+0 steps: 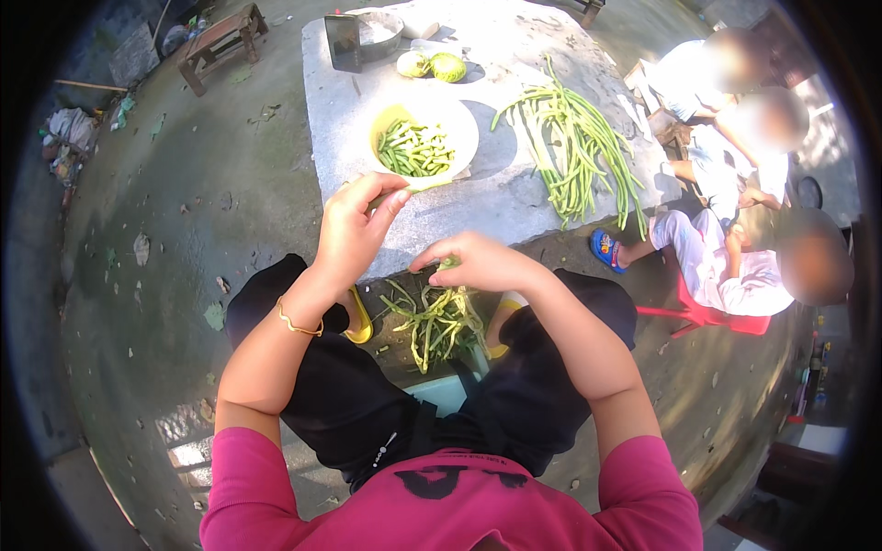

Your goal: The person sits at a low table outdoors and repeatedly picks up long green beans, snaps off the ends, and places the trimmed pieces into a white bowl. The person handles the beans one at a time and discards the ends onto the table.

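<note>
My left hand (pixel 362 224) pinches a length of green bean (pixel 433 185) at the near rim of a pale yellow bowl (pixel 465 138). Cut bean pieces (pixel 413 148) lie inside that bowl. Lower and to the right, my right hand (pixel 479 263) has its fingers curled around a small green bean piece (pixel 448 263), mostly hidden by the fingers. On the right part of the stone table (pixel 441 220) a bundle of long green beans (pixel 572 144) is spread, some ends hanging over the edge. Below my hands, between my feet, sits a heap of yellowish bean scraps (pixel 441 317).
Two round green fruits (pixel 431 66), a phone (pixel 342 43) propped upright and a metal pan (pixel 380 34) stand at the table's far side. To the right, a person sits on a red plastic stool (pixel 696 310), with two others beyond. A wooden bench (pixel 222 45) is at far left.
</note>
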`<state>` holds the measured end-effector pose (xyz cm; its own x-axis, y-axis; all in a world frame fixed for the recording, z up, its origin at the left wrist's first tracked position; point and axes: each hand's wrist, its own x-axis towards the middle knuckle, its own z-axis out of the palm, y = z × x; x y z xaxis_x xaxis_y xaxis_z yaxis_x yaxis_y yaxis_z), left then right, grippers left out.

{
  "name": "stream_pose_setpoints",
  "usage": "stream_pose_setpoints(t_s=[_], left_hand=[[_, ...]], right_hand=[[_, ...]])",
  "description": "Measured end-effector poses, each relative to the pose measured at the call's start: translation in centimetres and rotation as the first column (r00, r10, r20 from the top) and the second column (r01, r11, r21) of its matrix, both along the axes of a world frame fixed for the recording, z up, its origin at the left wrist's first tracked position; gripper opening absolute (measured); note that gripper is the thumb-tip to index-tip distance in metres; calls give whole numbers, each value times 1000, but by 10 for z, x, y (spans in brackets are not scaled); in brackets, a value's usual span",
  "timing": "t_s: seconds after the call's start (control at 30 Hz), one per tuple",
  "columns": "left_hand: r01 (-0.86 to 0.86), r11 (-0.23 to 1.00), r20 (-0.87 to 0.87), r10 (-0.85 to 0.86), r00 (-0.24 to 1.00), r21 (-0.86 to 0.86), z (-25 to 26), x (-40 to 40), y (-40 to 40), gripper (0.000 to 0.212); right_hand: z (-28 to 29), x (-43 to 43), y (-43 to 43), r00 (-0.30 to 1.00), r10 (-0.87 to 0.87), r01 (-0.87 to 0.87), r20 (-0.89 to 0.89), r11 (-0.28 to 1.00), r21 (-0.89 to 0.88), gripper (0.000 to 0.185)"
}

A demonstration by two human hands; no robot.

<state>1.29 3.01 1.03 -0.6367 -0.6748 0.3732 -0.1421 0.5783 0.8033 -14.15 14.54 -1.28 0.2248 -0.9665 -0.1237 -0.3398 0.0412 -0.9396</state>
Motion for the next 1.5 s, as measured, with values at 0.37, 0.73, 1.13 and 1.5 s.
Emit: stream_pose_setpoints(t_s=[0.37,0.73,1.13,1.5], left_hand=[[506,860,145,-493,858,-72,14,2,7,11],[441,888,189,-414,890,-131,10,0,5,14],[149,961,273,-82,959,-234,1,-2,2,12],[11,997,220,5,975,-70,5,2,2,12]], right_hand=[[17,-15,2,692,-388,30,608,857,514,32],[10,-15,2,809,-227,-11,542,916,401,27],[6,-9,-7,734,-484,408,477,875,260,18],[-7,-57,-10,280,-626,520,727,736,433,16]])
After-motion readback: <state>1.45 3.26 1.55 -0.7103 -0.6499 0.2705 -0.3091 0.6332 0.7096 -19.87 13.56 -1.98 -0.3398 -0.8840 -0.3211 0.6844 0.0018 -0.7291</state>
